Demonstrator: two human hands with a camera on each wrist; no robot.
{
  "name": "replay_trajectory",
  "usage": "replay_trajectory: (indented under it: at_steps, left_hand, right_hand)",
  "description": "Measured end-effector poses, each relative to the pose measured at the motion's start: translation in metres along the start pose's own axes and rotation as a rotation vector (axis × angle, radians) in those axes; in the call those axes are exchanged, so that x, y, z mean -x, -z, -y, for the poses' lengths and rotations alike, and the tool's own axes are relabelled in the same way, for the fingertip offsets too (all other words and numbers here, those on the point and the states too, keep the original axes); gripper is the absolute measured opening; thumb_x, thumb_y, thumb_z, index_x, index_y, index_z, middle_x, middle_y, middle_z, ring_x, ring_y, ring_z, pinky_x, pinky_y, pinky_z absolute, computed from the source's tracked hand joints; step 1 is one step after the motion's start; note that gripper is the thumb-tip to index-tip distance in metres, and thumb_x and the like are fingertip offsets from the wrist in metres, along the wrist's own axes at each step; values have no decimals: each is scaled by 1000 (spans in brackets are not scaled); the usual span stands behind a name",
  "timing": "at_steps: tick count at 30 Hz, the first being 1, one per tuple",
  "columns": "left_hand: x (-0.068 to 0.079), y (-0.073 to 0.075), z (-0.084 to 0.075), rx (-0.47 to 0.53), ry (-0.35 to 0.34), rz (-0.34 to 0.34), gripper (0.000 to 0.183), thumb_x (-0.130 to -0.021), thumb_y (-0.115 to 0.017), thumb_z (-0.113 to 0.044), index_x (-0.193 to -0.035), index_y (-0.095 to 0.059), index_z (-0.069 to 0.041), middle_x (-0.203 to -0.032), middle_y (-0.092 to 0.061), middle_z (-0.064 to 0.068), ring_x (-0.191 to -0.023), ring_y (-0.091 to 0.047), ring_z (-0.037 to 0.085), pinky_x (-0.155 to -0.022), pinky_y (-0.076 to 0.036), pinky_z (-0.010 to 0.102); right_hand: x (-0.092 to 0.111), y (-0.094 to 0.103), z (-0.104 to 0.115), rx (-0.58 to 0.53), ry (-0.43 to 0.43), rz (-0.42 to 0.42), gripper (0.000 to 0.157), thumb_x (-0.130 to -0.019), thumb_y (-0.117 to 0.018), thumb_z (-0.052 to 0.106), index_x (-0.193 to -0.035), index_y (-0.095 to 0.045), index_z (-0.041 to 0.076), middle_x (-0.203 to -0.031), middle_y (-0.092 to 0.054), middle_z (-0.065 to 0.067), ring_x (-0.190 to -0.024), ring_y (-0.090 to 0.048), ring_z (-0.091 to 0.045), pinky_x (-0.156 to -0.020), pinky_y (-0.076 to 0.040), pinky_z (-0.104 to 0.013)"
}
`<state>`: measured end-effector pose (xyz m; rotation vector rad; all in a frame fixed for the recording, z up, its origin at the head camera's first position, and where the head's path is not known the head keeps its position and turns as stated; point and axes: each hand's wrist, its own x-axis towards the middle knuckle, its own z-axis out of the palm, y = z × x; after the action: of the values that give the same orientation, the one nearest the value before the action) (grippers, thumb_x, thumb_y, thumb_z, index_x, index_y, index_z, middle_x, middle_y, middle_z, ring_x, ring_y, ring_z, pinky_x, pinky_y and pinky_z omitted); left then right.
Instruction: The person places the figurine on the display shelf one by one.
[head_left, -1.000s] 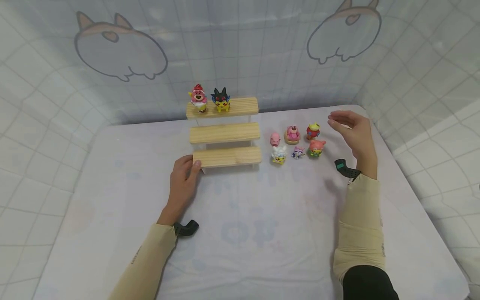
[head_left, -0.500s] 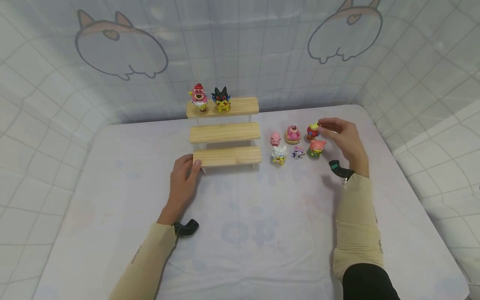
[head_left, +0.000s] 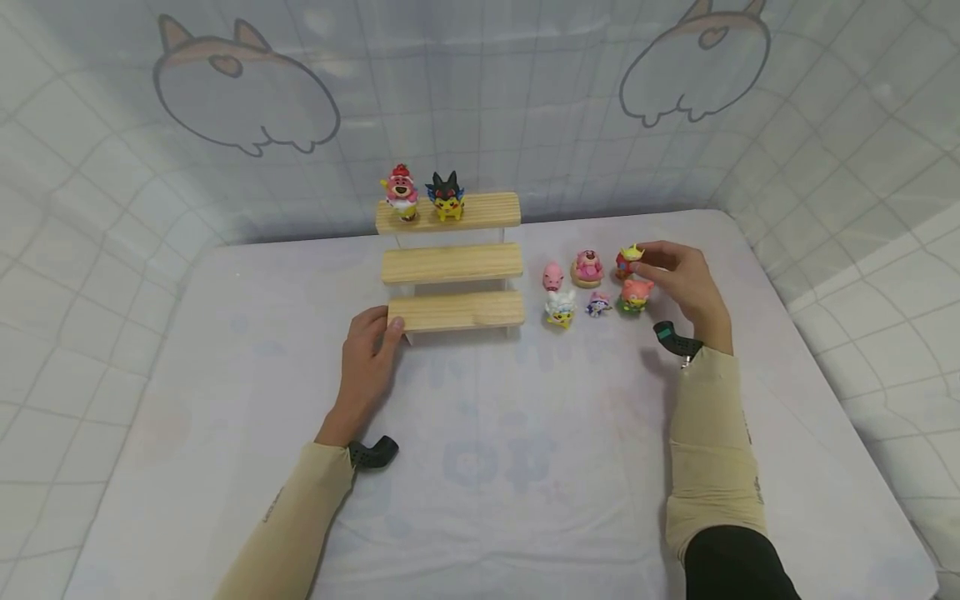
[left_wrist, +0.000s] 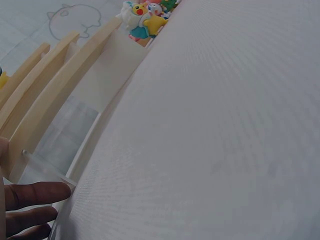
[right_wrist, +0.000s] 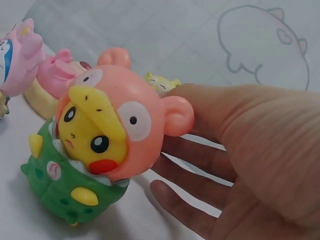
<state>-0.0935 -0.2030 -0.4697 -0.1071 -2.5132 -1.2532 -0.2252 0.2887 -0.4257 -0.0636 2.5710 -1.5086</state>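
Left of centre, with the left grip (head_left: pixel 363 362), holds the wooden shelf (head_left: pixel 456 312) by its lower left corner. Right of centre, has the red figurine (head_left: pixel 624 265), long axis upright, just above the pink-hooded figurine (head_left: pixel 635 296) in the frame, pinched from the right by the nearer right grip (head_left: pixel 688 285), remaining fingers loosely spread.

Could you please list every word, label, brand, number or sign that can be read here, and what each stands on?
No text can be read in any view.
Left sleeve: a short line of dark lettering, too small and blurred to read.
Right sleeve: small dark marks along its outer edge, too blurred to read.
White cloth: faint printed shapes, too faded to tell whether they are letters.
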Motion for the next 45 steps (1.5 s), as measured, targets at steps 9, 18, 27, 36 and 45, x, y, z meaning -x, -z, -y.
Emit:
replay_trajectory:
  at_steps: [9, 18, 27, 36, 45]
  left_hand:
    - [0, 0, 1, -1, 7, 17, 42, -112, -54, -31, -112, -76, 5, -137, -63, 19, -139, -50, 34, -118, -36, 54]
    - [-1, 0, 0, -17, 8, 21, 44, -112, -53, -33, -110, -76, 5, -137, -63, 20, -139, -50, 35, -118, -37, 55]
    - [0, 0, 0, -13, 12, 18, 44, -112, -52, -32, -109, -76, 5, -137, -63, 20, -140, -49, 35, -118, -36, 55]
    - [-1, 1, 1, -3, 11, 17, 42, -112, -54, -31, -110, -76, 5, -137, -63, 19, -139, -49, 35, -118, -36, 54]
    - [0, 1, 1, -3, 14, 16, 43, -112, -53, -32, -110, -76, 4, -138, -63, 19, -139, -50, 34, -119, -36, 54]
  right_hand:
    - [0, 0, -5, -38, -22, 23, 52, -103, -71, 31, -148, -59, 8, -148, -59, -14, -125, -57, -11, -94, -47, -10]
    - [0, -2, -3, -58, -24, -7, 53, -101, -73, 31, -145, -60, 5, -143, -61, -14, -120, -59, -12, -92, -49, -10]
    - [-1, -6, -2, -77, -46, -59, 51, -100, -75, 34, -141, -63, 5, -131, -65, -5, -112, -59, -11, -87, -51, -12]
    - [0, -5, 1, -78, -37, -98, 51, -99, -75, 33, -140, -64, 4, -126, -67, -2, -111, -59, -11, -91, -50, -16]
    - [4, 3, 16, -45, -39, -164, 55, -97, -78, 39, -139, -66, 6, -128, -71, -2, -113, -62, -9, -101, -50, -27]
